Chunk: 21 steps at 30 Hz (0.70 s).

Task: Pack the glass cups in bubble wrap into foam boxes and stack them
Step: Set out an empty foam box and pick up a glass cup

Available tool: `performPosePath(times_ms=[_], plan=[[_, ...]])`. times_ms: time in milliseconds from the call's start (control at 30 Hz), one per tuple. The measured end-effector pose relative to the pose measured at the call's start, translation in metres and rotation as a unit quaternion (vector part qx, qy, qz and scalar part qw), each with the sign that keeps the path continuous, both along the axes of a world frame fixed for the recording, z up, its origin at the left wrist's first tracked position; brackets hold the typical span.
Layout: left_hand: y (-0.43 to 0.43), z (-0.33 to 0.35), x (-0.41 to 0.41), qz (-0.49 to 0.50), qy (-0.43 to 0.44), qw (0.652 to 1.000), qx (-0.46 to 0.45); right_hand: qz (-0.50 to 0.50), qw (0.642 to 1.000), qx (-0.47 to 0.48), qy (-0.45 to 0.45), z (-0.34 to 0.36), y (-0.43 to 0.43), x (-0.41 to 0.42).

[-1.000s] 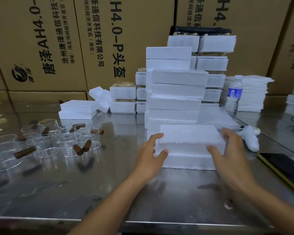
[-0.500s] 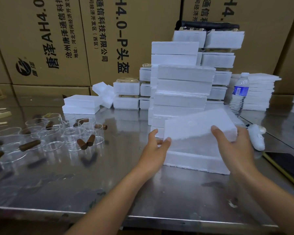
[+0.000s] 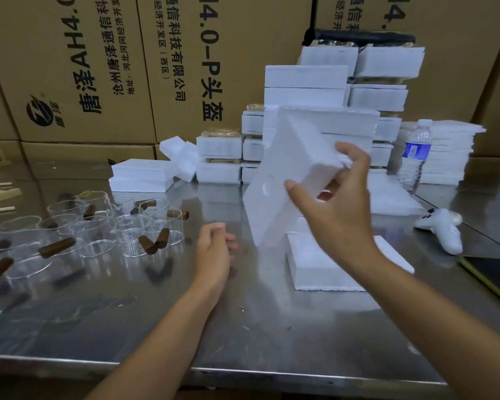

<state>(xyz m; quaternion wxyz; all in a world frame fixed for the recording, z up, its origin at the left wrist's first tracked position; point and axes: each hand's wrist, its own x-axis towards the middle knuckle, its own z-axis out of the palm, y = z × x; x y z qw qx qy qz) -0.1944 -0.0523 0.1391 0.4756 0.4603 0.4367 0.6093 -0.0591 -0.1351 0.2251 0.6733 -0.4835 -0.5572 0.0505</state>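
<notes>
Steel table (image 3: 272, 327), right hand (image 3: 338, 217) gripping tilted foam lid (image 3: 289, 166), left hand (image 3: 212, 251) fingers (image 3: 229, 245) loosely curled

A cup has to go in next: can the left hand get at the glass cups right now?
Probably yes. The left hand holds nothing, and only bare table lies between it and the nearest glass cups; the foam lid is off to its right.

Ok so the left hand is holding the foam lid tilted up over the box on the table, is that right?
Not quite. It is the right hand whose fingers hold the foam lid tilted up over the box on the table. The left hand holds nothing. The head view shows this.
</notes>
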Motion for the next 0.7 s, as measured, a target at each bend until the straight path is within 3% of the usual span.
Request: performPosePath(times_ms=[133, 300, 700], plan=[[0.002, 0.0, -0.01, 0.088, -0.029, 0.995, 0.021, 0.024, 0.989, -0.034, -0.142, -0.014, 0.014, -0.032], [0.001, 0.001, -0.012, 0.121, -0.02, 0.992, 0.043, -0.018, 0.939, -0.073, -0.337, -0.031, 0.037, -0.053], [-0.004, 0.005, -0.016, 0.238, 0.028, 0.964, 0.118, -0.06, 0.883, -0.123, -0.448, -0.064, 0.083, -0.072]])
